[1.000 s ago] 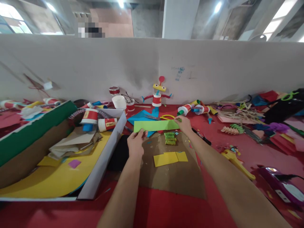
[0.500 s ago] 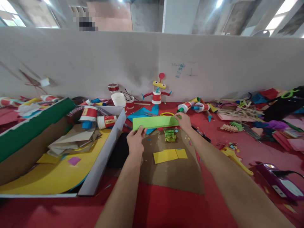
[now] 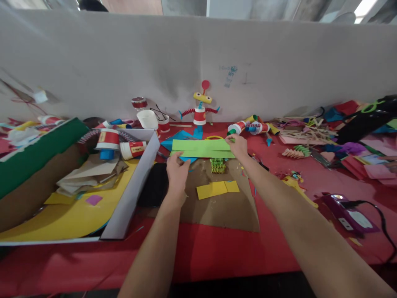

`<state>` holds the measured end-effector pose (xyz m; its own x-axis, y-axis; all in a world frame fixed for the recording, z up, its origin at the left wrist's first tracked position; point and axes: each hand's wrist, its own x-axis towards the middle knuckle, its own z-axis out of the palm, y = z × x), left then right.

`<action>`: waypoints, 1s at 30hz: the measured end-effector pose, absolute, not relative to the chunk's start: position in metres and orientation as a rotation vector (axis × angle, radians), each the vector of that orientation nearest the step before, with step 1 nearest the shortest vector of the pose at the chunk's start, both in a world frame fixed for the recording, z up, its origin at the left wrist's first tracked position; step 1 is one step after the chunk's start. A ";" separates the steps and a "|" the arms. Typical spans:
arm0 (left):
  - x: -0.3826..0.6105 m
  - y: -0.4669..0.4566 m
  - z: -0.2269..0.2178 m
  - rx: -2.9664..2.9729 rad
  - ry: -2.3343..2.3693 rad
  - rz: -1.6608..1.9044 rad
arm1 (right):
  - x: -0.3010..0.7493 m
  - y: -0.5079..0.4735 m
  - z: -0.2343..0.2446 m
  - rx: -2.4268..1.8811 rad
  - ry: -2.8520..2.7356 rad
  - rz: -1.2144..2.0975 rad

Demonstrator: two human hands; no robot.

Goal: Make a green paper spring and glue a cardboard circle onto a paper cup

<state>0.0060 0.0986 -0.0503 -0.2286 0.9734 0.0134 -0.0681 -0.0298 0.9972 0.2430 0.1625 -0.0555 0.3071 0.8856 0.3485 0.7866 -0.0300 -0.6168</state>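
A light green paper strip (image 3: 201,148) lies level in front of me, showing a lengthwise line where it looks partly unfolded or split. My right hand (image 3: 238,147) pinches its right end. Beside the strip's lower left corner is my left hand (image 3: 177,171), its thumb and fingers apart; whether a fingertip touches the paper I cannot tell. Just below the strip sits a green and yellow pleated paper spring (image 3: 218,165). Yellow paper pieces (image 3: 214,189) rest on the brown cardboard sheet (image 3: 223,213). Blue paper (image 3: 175,138) shows behind the strip.
A paper-cup figure (image 3: 200,116) stands at the back wall. On the left, an open box (image 3: 136,194) holds paper and cups. A purple device (image 3: 350,215) with a cable, paper strips (image 3: 305,130) and a black bag-like object (image 3: 359,122) are right. Another person's hand (image 3: 391,163) shows there.
The green strip has opened into a wider piece with a line along it. My left fingers have spread from their pinch, while my right hand keeps its end. The view has tilted down.
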 end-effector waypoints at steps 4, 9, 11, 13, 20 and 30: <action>0.009 0.086 -0.045 1.637 1.242 0.830 | 0.241 0.160 -0.053 -1.802 -1.484 0.165; 0.021 0.073 -0.049 1.894 1.189 0.665 | 0.240 0.158 -0.051 -1.745 -1.482 0.143; 0.023 0.071 -0.052 1.990 1.213 0.628 | 0.239 0.157 -0.052 -1.721 -1.474 0.136; 0.023 0.070 -0.055 2.038 1.220 0.583 | 0.236 0.155 -0.052 -1.693 -1.467 0.137; 0.024 0.067 -0.055 2.053 1.245 0.557 | 0.231 0.154 -0.048 -1.561 -1.436 0.153; 0.028 0.068 -0.030 1.119 1.046 0.996 | 0.208 0.106 -0.035 -1.312 -1.275 0.424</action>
<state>0.0279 0.0682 -0.0303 0.2166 0.9669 -0.1347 -0.0878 0.1567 0.9837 0.2080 0.1064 -0.0349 0.3331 0.8331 0.4415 0.4023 0.2979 -0.8657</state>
